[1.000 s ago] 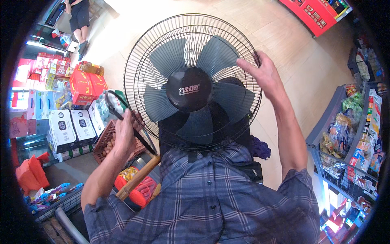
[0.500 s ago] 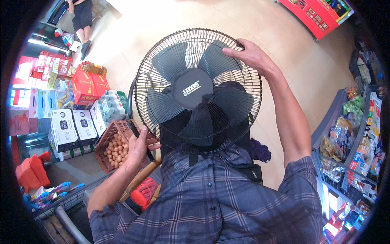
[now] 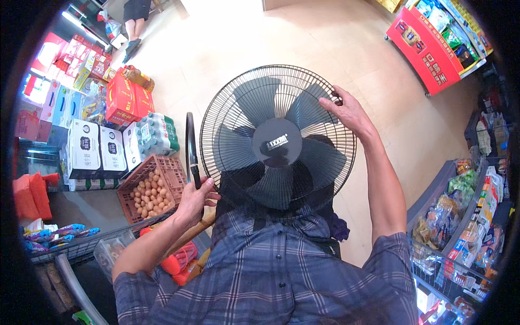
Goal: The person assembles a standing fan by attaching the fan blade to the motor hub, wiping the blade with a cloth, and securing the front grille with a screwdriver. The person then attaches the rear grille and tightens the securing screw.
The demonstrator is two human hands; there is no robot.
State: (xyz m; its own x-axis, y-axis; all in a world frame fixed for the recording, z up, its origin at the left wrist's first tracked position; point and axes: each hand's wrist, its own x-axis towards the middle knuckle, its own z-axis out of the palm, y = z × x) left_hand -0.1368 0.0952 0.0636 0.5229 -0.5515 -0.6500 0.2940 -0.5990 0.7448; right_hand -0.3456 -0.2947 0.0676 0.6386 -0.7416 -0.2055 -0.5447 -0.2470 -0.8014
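A black electric fan (image 3: pixel 277 142) with a round wire cage and dark blades stands upright before my body, its hub tilted up toward me. My right hand (image 3: pixel 349 114) grips the upper right rim of the cage, thumb on the front, the other fingers behind. At the cage's lower left, my left hand (image 3: pixel 197 201) is partly closed round the lower end of a black curved bar (image 3: pixel 190 135); its fingertips point toward the cage. What the bar belongs to I cannot make out. A wooden bar (image 3: pixel 190 230) lies below that hand.
To the left, a brown crate (image 3: pixel 173 176) holds eggs, with white cartons (image 3: pixel 85 149), shrink-wrapped bottles (image 3: pixel 157 135) and red boxes (image 3: pixel 122 100) behind. A wire-sided display (image 3: pixel 441 254) of packets stands right. Far right is a red display stand (image 3: pixel 425 54); a person's legs (image 3: pixel 134 30) show far left.
The fan sits lower and further right in view, its blades at another angle. The black bar now stands more upright, apart from the cage. My right hand has kept its hold on the rim.
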